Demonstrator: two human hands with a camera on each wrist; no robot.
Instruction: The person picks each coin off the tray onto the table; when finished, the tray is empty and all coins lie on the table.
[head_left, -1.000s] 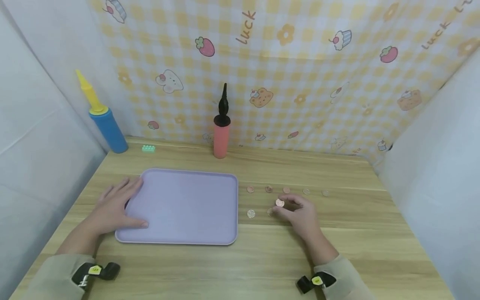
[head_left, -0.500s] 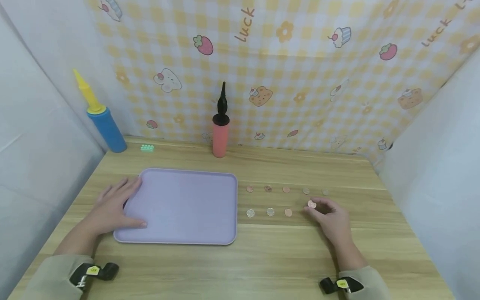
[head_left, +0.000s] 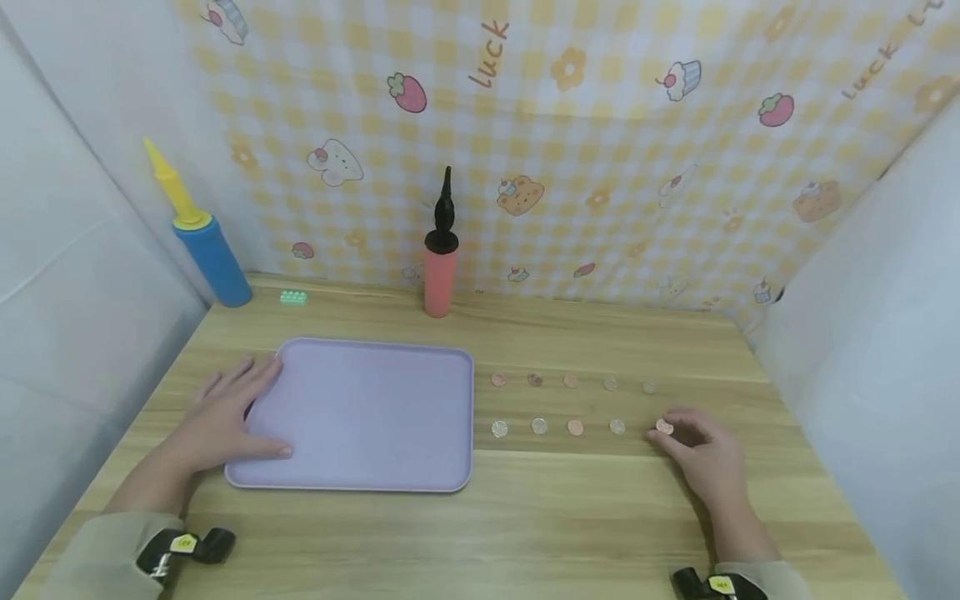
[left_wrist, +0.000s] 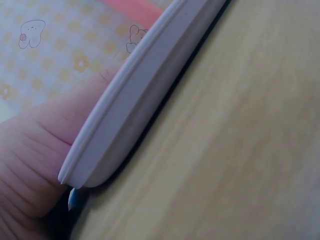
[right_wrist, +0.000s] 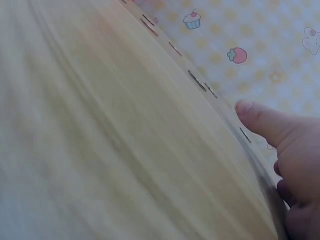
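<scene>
My right hand (head_left: 708, 458) pinches a copper-coloured coin (head_left: 664, 427) between thumb and fingers, low over the right end of the front row; whether more coins lie behind it is hidden. A silver coin (head_left: 617, 427) and a copper coin (head_left: 575, 427) lie flat to its left. In the right wrist view the thumb (right_wrist: 260, 120) shows, but the held coin does not. Over at the left, my left hand (head_left: 225, 417) rests on the edge of a lilac tray (head_left: 360, 417), its thumb straight across the rim. The left wrist view shows the tray's side wall (left_wrist: 135, 105).
Several coins form a back row, with a copper coin (head_left: 571, 382) at its middle. Behind the tray stand a pink pump (head_left: 439, 283), a blue pump (head_left: 217, 262) and a small green toy brick (head_left: 293, 297). A checked cloth (head_left: 570, 150) hangs behind the wooden table (head_left: 525, 533).
My right hand has moved rightward along the front row, a coin still pinched. Copper and silver coins now lie flat where it passed. My left hand has stayed on the tray.
</scene>
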